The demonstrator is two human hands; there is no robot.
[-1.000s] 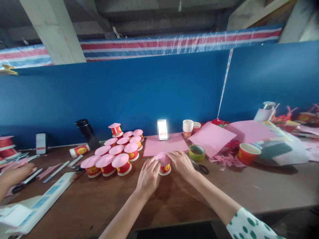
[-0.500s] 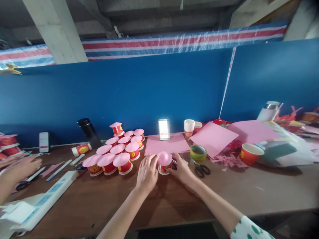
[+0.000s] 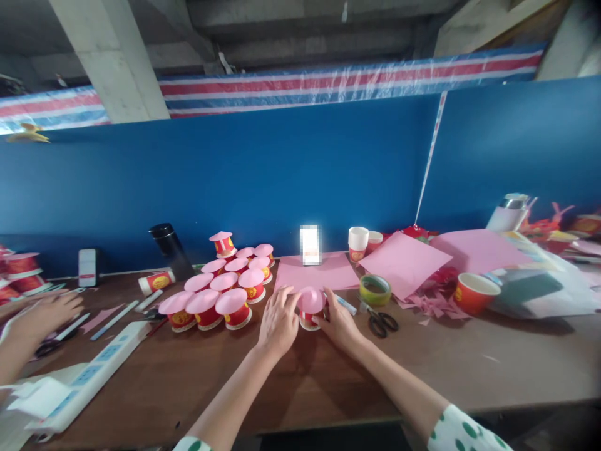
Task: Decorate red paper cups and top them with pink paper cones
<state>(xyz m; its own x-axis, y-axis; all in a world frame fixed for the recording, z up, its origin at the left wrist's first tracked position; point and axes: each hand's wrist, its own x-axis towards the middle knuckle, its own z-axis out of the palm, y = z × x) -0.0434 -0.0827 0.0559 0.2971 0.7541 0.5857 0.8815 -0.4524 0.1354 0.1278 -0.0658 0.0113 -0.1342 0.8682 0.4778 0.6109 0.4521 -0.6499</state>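
Observation:
Upside down on the brown table stands a red paper cup topped with a shallow pink paper cone. My left hand touches it from the left, fingers curved along the side and the cone's rim. From the right, the thumb of my right hand presses low on the cup while the fingers reach behind it. Several similar cups with pink tops stand in a group to the left. A marker-like stick lies just beyond my right hand.
To the right are green tape, black scissors, pink paper sheets, paper scraps and a red cup. A white power strip lies left, near another person's hand. A black bottle stands behind.
The whole view has shifted slightly. My right hand has turned a little, showing more of the stick behind it. Both hands stay at the cup.

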